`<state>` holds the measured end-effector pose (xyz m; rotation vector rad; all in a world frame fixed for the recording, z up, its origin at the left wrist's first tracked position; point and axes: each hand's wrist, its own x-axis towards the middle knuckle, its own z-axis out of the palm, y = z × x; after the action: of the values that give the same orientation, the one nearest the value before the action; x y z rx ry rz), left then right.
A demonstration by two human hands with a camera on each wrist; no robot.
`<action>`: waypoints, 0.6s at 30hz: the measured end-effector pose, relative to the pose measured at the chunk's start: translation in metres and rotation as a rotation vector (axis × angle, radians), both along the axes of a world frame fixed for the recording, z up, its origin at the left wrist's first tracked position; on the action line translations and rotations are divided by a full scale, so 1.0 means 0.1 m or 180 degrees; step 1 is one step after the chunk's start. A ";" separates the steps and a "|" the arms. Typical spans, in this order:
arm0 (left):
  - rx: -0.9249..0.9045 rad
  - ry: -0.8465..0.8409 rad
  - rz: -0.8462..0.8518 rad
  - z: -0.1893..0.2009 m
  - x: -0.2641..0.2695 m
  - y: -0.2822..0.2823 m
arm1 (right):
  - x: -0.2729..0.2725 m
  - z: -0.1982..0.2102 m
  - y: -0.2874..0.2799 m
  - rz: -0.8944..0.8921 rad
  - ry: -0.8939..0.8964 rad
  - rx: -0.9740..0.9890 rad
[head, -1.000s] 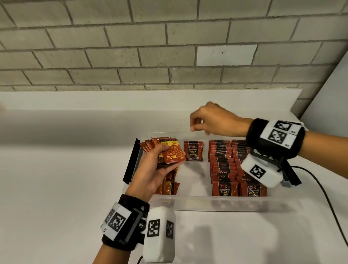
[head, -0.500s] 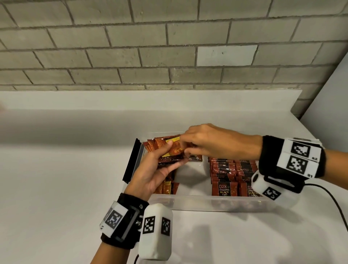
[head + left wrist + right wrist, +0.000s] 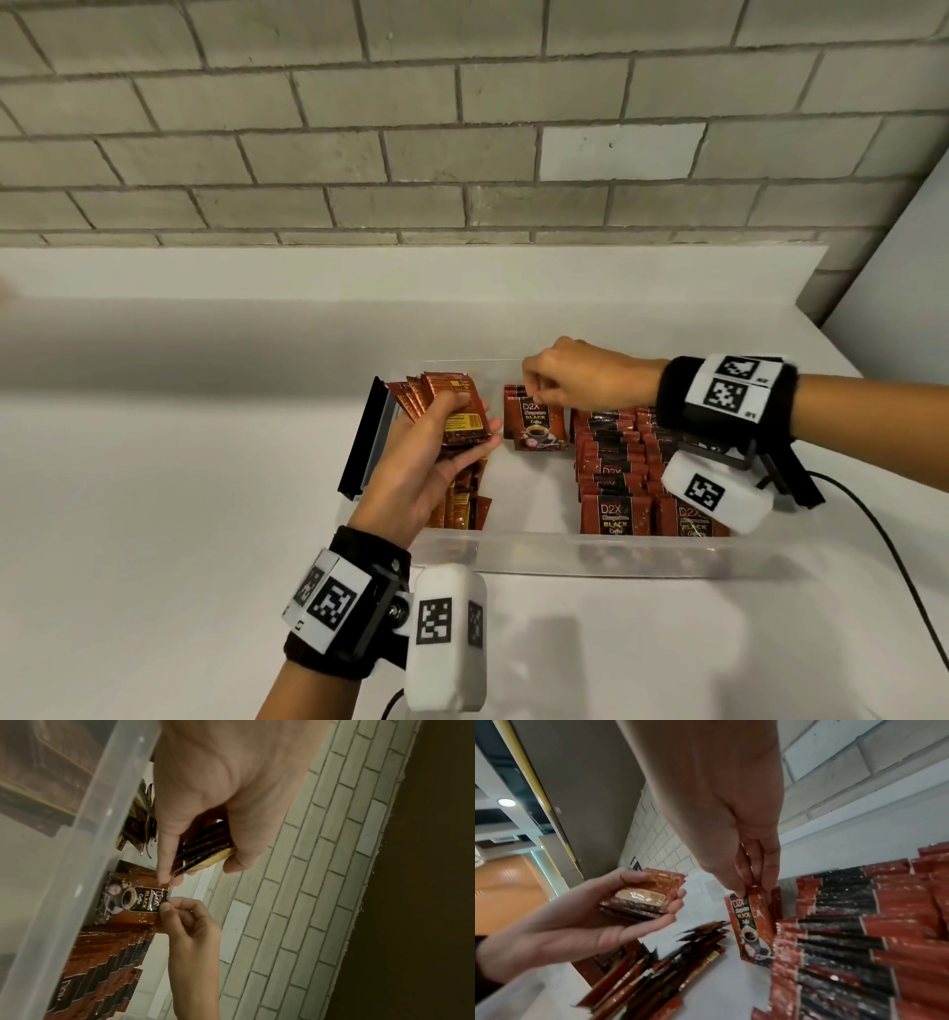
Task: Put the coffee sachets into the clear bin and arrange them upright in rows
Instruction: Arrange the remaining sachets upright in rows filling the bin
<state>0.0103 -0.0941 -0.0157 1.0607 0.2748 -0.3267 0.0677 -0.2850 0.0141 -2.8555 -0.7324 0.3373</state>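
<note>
A clear bin (image 3: 565, 557) sits on the white counter. Two rows of red-and-black coffee sachets (image 3: 616, 462) stand upright along its right side. My left hand (image 3: 441, 452) holds a fanned stack of sachets (image 3: 447, 406) over the bin's left part. My right hand (image 3: 544, 385) pinches the top edge of one upright sachet (image 3: 536, 426) at the far middle of the bin, with another sachet or two behind it. In the right wrist view the fingers (image 3: 741, 888) grip that sachet (image 3: 752, 927) next to the rows. Loose sachets (image 3: 464, 506) lie under my left hand.
A black strip (image 3: 362, 442) leans at the bin's left wall. A black cable (image 3: 893, 555) runs across the counter at the right. A brick wall (image 3: 462, 128) stands behind the counter, and a grey panel (image 3: 904, 277) closes the right side.
My right hand took a sachet from the stack in my left hand and carried it right and back, setting it upright in the far middle of the bin.
</note>
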 end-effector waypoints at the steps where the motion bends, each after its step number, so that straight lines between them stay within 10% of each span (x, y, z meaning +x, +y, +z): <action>1: -0.0012 0.0011 0.0006 0.00 0.00 0.00 | 0.02 -0.03 0.00 0.0010 0.0018 -0.0035; 18: -0.0064 0.0086 0.0023 0.01 0.00 0.00 | 0.03 -0.12 0.07 0.0189 -0.0724 -0.0589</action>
<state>0.0104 -0.0939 -0.0147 1.0358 0.2989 -0.3368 0.0708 -0.2783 0.0019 -3.0869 -0.8699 0.0917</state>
